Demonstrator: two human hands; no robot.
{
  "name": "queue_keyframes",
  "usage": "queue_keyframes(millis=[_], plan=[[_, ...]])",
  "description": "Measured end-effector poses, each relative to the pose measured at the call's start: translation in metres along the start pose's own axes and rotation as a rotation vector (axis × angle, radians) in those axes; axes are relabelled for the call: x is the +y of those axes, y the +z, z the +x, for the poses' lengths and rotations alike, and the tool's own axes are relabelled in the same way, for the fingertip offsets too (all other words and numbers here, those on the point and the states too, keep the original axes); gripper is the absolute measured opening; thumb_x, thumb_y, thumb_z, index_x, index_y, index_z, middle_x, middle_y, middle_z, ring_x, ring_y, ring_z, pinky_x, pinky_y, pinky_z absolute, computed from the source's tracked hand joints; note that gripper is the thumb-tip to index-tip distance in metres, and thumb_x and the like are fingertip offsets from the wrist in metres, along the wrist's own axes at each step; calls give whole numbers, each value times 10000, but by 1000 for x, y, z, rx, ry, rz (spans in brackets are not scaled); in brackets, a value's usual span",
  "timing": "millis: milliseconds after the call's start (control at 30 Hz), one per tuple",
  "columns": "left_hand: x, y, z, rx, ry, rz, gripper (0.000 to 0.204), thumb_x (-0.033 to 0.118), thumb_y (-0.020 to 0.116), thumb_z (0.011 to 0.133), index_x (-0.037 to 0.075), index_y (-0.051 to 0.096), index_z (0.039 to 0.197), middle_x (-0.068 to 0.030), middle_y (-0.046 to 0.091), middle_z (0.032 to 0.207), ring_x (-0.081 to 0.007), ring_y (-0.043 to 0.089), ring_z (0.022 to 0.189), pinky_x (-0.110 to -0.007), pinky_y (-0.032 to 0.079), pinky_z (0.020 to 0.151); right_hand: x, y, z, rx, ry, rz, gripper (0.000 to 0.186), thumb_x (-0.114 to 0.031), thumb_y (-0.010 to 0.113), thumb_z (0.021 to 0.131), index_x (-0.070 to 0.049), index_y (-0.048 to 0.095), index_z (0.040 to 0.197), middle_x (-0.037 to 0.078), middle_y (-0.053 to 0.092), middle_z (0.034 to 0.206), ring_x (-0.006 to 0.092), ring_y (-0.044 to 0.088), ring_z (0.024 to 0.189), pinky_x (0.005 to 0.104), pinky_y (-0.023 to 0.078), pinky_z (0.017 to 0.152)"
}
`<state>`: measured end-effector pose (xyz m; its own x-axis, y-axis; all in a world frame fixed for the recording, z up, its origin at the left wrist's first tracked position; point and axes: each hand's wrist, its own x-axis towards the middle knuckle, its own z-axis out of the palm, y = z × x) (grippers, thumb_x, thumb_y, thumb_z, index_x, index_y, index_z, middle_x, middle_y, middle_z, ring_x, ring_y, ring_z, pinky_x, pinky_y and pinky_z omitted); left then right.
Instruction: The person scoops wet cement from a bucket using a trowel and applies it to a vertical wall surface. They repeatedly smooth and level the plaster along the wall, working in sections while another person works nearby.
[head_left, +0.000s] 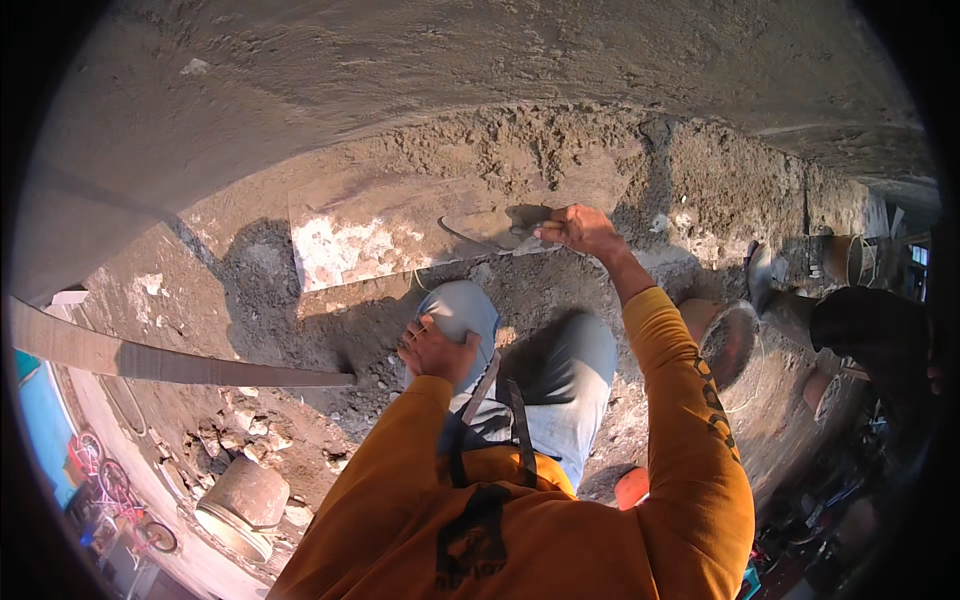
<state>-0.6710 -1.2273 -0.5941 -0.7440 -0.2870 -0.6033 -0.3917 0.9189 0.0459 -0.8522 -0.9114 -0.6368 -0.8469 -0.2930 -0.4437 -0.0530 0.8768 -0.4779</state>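
My right hand [580, 228] is closed on the handle of a metal trowel [485, 228], whose blade lies low over a long, mud-smeared board [350, 250] with a white patch at its left end. Rough, crumbly mortar [545, 135] runs along the board’s far side, below a grey plastered wall [480, 55]. My left hand [435, 350] rests on my bent left knee [460, 305], fingers apart and slightly curved, with no tool visible in it.
A long plank [200, 368] lies at left, beside rubble and a bucket [243, 505]; bicycles [110, 480] stand beyond. Another bucket [720, 335] is right of me, near another person’s dark-trousered leg and boot [790, 315]. A red object [632, 487] lies behind my right hip.
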Motion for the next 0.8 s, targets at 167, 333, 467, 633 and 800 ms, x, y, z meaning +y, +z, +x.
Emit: queue_keyframes(millis=[167,333,467,633,800], plan=[[2,-17,9,-78,-19,24,1068,647,702,706,-36,397,1469,-282,485,1413,-458,488,1306,-620,356,1082,20,-53,111,-82,22,-119,602,-633,671,920,-44,663,794,114,665,737,273,669,780,424,563,777],[9,-19,11,-98,1,27,1091,648,733,715,-34,371,1486,-295,411,1515,-437,434,1384,-608,317,1149,18,-111,165,-93,17,-404,620,-699,601,915,-83,670,924,124,719,787,289,723,856,410,588,788],[21,-46,13,-269,-34,-2,1124,636,726,755,-39,291,1541,-298,364,1567,-425,330,1480,-609,267,1184,18,-103,147,75,-22,-550,706,-781,524,895,-127,701,1094,139,741,831,297,744,871,421,601,754],[10,-19,8,-132,-30,16,1119,651,699,756,-52,307,1533,-296,395,1533,-438,373,1443,-613,283,1161,12,-92,135,175,8,-641,698,-777,481,912,-154,701,1137,118,719,731,294,742,742,418,588,637],[21,-20,7,-122,-28,41,1116,674,646,759,-58,317,1535,-307,359,1561,-457,363,1443,-617,271,1157,26,-87,116,314,-92,-704,699,-713,447,969,-112,660,1255,111,735,771,255,741,728,399,578,601]])
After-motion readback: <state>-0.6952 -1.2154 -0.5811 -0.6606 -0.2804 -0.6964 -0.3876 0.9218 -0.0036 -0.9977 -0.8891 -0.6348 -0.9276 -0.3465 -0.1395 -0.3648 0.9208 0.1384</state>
